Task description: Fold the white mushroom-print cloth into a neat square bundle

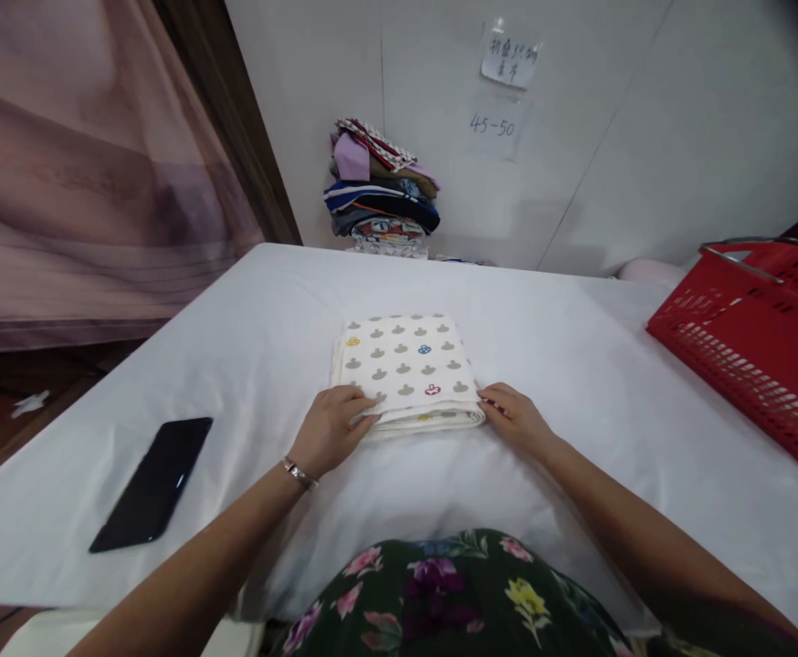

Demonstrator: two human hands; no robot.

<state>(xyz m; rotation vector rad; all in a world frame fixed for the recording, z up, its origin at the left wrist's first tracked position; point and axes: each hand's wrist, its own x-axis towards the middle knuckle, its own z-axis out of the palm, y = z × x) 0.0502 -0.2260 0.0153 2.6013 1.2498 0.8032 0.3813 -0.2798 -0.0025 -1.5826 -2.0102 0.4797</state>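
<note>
A white cloth point(405, 360) printed with grey, yellow, blue and red mushroom shapes lies folded into a thick, flat rectangle on the white-covered table. My left hand point(334, 424) grips its near left corner, thumb and fingers pinched on the folded edge. At the near right corner, my right hand point(514, 415) has its fingertips closed on the cloth's edge. Several layers show along the near side, where the fold gapes a little. A metal-banded watch point(299, 473) is on my left wrist.
A black phone point(152, 484) lies on the table point(255, 347) at the left. The red plastic basket point(755, 338) stands at the right. Beyond the far edge rises a stack of folded fabrics point(382, 192) against the wall. A pink curtain point(84, 173) hangs at the left.
</note>
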